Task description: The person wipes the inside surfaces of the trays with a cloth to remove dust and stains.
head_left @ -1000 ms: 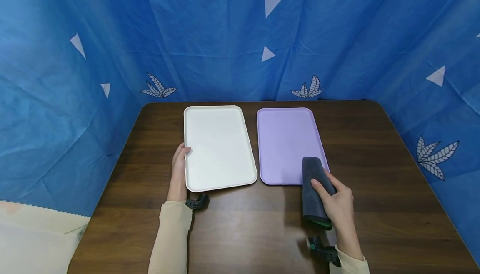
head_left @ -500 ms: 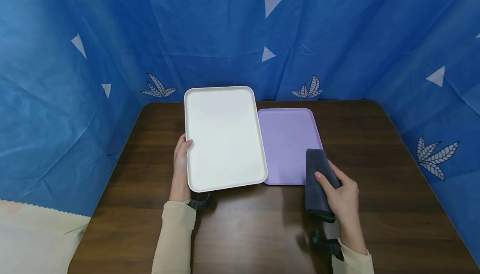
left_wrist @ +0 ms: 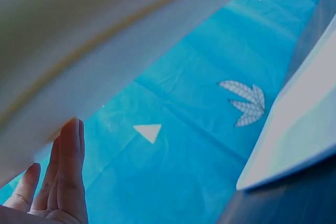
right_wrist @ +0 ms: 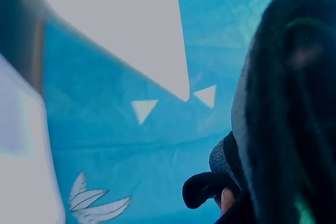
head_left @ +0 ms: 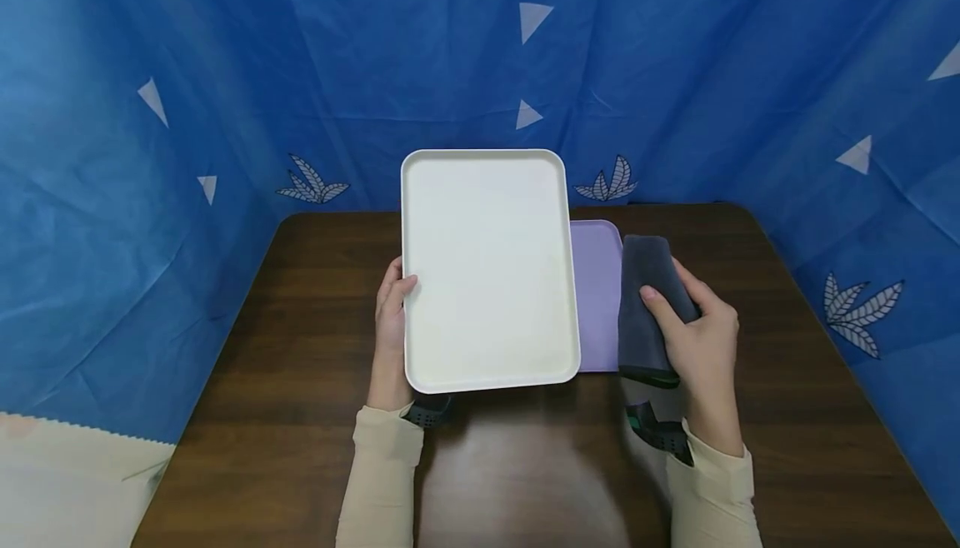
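Note:
A white rectangular tray point(head_left: 491, 273) is raised off the table, held at its left edge by my left hand point(head_left: 392, 311), thumb over the rim and the other fingers beneath. The left wrist view shows those fingers point(left_wrist: 71, 166) against the tray's underside. My right hand point(head_left: 707, 348) grips a folded dark grey cloth point(head_left: 637, 336), thumb on top, to the right of the white tray and apart from it. A purple tray point(head_left: 596, 306) lies on the table, partly hidden by the white tray and the cloth. In the right wrist view the cloth point(right_wrist: 289, 103) fills the right side.
Both trays are above a dark brown wooden table point(head_left: 300, 365). Blue patterned curtain point(head_left: 360, 73) hangs behind the table and along both sides. Pale fabric point(head_left: 67, 481) lies at the lower left. A dark band point(head_left: 663, 435) is on the right wrist.
My left hand has lifted the white tray off the table and carried it right, so it overlaps the purple tray. My right hand has raised the cloth and moved forward, slightly right.

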Demonstrator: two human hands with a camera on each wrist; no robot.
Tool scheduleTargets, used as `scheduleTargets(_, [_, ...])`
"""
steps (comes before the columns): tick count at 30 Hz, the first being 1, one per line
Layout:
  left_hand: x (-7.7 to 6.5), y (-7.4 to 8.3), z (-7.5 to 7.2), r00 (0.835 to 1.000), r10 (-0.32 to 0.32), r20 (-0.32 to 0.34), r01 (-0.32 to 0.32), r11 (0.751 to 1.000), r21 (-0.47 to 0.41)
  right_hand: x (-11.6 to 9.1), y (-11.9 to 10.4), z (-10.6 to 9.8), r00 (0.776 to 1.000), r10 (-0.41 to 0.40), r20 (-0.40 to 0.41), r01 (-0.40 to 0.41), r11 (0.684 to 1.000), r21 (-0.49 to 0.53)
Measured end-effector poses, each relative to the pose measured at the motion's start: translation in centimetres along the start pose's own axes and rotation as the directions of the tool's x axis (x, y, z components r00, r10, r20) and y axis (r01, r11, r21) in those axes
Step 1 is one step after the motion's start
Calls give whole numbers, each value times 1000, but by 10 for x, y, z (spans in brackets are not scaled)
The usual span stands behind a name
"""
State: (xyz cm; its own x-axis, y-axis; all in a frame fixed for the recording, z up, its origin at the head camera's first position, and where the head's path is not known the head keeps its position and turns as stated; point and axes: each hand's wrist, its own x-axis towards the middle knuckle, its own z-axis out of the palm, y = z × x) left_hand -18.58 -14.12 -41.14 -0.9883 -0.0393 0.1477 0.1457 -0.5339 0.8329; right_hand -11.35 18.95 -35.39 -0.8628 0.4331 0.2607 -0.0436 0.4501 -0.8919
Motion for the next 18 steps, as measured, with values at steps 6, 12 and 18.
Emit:
scheduleTargets(6, [-6, -1, 10, 999, 25, 30, -25, 1000, -12, 23, -26, 14, 995, -103, -10, 103, 994, 43])
scheduleTargets(12, [-7, -2, 14, 999, 16, 41, -14, 999, -44, 43, -50, 34, 978, -206, 35, 205, 978, 39])
scheduleTargets(18, [-7, -3, 16, 999, 8, 34, -6, 998, -65, 62, -69, 55, 975, -200, 100, 200, 980, 12])
